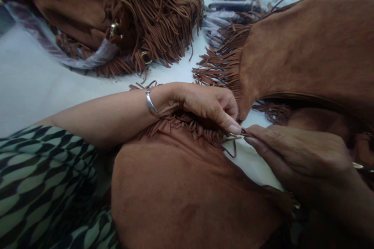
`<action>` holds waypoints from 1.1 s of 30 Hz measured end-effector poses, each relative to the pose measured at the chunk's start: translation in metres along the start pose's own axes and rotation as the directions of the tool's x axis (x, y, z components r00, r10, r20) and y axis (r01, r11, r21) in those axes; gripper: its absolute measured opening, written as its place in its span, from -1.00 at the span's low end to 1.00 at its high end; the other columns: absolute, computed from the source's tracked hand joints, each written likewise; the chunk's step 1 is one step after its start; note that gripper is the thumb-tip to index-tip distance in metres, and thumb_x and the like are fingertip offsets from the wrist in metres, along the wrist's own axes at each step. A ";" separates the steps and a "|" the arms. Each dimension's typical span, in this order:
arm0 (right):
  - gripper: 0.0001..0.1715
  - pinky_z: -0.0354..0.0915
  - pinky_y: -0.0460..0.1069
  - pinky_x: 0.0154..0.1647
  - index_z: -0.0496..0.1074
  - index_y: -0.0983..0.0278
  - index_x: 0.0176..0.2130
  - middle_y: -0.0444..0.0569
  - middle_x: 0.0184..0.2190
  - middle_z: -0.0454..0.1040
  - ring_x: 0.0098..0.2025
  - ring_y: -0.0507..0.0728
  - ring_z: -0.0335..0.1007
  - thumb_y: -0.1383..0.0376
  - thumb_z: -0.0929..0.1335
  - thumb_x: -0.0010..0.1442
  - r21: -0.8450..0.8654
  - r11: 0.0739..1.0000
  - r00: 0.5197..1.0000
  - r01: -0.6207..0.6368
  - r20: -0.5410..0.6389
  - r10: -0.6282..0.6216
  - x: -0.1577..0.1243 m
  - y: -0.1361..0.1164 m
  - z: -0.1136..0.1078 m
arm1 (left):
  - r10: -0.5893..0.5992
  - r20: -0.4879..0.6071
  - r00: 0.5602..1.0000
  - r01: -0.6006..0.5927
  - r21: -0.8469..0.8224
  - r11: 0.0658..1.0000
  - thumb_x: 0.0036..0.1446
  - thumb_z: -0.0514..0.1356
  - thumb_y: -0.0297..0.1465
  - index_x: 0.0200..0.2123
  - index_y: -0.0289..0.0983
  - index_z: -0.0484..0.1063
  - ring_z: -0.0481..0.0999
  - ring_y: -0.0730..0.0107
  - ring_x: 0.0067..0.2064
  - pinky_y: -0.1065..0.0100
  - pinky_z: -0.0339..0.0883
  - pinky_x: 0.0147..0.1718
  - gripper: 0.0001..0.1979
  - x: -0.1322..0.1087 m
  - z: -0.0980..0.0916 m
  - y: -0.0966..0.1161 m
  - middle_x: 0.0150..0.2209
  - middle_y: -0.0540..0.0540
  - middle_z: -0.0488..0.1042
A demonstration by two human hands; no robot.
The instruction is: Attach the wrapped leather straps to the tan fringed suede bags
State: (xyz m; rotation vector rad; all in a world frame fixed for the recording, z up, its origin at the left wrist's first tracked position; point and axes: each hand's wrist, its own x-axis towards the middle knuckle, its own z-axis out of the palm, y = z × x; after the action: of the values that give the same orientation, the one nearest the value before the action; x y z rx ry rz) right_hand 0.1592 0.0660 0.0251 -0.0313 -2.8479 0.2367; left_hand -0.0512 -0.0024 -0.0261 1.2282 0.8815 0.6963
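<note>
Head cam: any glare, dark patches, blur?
Head view: small highlights on the bracelet and wrapped handle; head view: lower right corner dark, right hand dimmer than left hand; head view: soft overall, patterned cloth smeared toward the left edge.

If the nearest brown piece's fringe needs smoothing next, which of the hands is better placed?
The left hand, probably: it lies beside the fringe of the brown piece, while the right hand is farther off. Both appear to pinch a thin strip, so the left would have to release first.
</note>
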 end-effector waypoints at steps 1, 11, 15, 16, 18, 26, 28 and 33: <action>-0.64 0.14 0.00 -0.60 0.44 0.29 -0.44 -0.06 -0.62 0.46 -0.61 0.07 0.35 0.32 0.19 0.32 -0.019 1.000 1.000 0.020 0.001 -0.020 -0.001 0.000 0.001 | -0.003 0.000 1.000 0.003 -0.023 1.000 -0.16 0.38 -0.17 -0.56 -0.34 0.47 0.25 0.55 -0.58 0.47 0.08 -0.61 -0.67 -0.001 0.000 0.000 -0.60 -0.01 0.37; -0.86 0.31 -0.05 -0.46 0.48 0.23 -0.19 -0.10 -0.37 0.58 -0.43 0.10 0.50 0.35 0.36 0.19 0.139 0.987 0.992 -0.085 -0.078 0.096 -0.010 0.015 0.021 | 0.015 0.009 1.000 -0.011 -0.326 0.945 -0.09 0.36 -0.20 -0.45 -0.36 0.52 0.29 0.58 -0.56 0.50 0.15 -0.59 -0.70 -0.004 0.000 -0.006 -0.52 -0.06 0.44; -0.83 0.21 -0.11 -0.62 0.54 0.21 -0.20 -0.13 -0.46 0.54 -0.58 0.01 0.34 0.27 0.37 0.19 0.467 0.798 0.911 -0.381 0.042 0.410 -0.006 0.022 0.027 | 0.001 -0.082 0.997 -0.030 -0.358 0.933 -0.11 0.35 -0.13 -0.50 -0.39 0.48 0.23 0.62 -0.62 0.53 0.12 -0.63 -0.61 -0.001 -0.001 -0.003 -0.61 -0.03 0.39; -0.82 0.15 -0.12 -0.65 0.55 0.23 -0.23 -0.15 -0.54 0.48 -0.62 -0.01 0.27 0.24 0.37 0.19 0.515 0.737 0.883 -0.439 0.096 0.459 -0.006 0.023 0.026 | 0.014 -0.140 0.990 -0.059 -0.323 0.944 -0.10 0.36 -0.15 -0.50 -0.39 0.48 0.26 0.63 -0.60 0.53 0.15 -0.60 -0.63 0.000 -0.001 -0.002 -0.60 -0.03 0.40; -0.77 0.06 -0.13 -0.68 0.57 0.27 -0.28 -0.18 -0.66 0.32 -0.64 -0.03 0.16 0.19 0.37 0.18 0.574 0.644 0.842 -0.506 0.164 0.515 -0.006 0.026 0.023 | 0.089 -0.271 0.958 -0.147 -0.200 0.969 -0.07 0.36 -0.22 -0.46 -0.38 0.48 0.33 0.63 -0.53 0.54 0.23 -0.51 -0.70 0.002 -0.002 0.002 -0.52 -0.02 0.45; -0.76 0.05 -0.13 -0.65 0.57 0.26 -0.32 -0.19 -0.66 0.28 -0.62 -0.02 0.16 0.15 0.38 0.15 0.616 0.591 0.834 -0.521 0.221 0.506 -0.005 0.026 0.013 | 0.405 -0.223 0.887 -0.166 0.665 0.728 0.07 0.14 -0.51 -0.21 -0.35 0.52 0.47 0.45 -0.32 0.47 0.28 -0.29 -0.78 0.001 0.011 0.022 -0.33 -0.09 0.55; -0.76 0.15 -0.11 -0.57 0.55 0.25 -0.36 -0.16 -0.60 0.37 -0.56 0.02 0.26 0.14 0.37 0.15 0.609 0.600 0.840 -0.518 0.229 0.493 -0.004 0.025 0.012 | 0.415 -0.205 0.886 -0.098 0.793 0.602 0.11 0.07 -0.50 -0.22 -0.34 0.51 0.46 0.42 -0.31 0.44 0.27 -0.28 -0.77 -0.001 0.018 0.026 -0.32 -0.11 0.54; -0.71 0.11 -0.10 -0.57 0.50 0.27 -0.45 -0.16 -0.62 0.33 -0.57 0.02 0.23 0.12 0.36 0.16 0.611 0.580 0.830 -0.539 0.269 0.489 -0.004 0.026 0.008 | 0.461 -0.205 0.864 0.034 0.935 0.353 0.16 0.01 -0.45 -0.31 -0.36 0.50 0.42 0.30 -0.25 0.35 0.25 -0.25 -0.75 -0.004 0.028 0.029 -0.31 -0.18 0.48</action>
State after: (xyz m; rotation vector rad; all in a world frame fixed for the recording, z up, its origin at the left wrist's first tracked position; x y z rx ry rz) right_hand 0.1612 0.0906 0.0120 -0.7279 -2.5528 1.3982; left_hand -0.0288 -0.0136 0.0054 2.3252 1.6469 0.7123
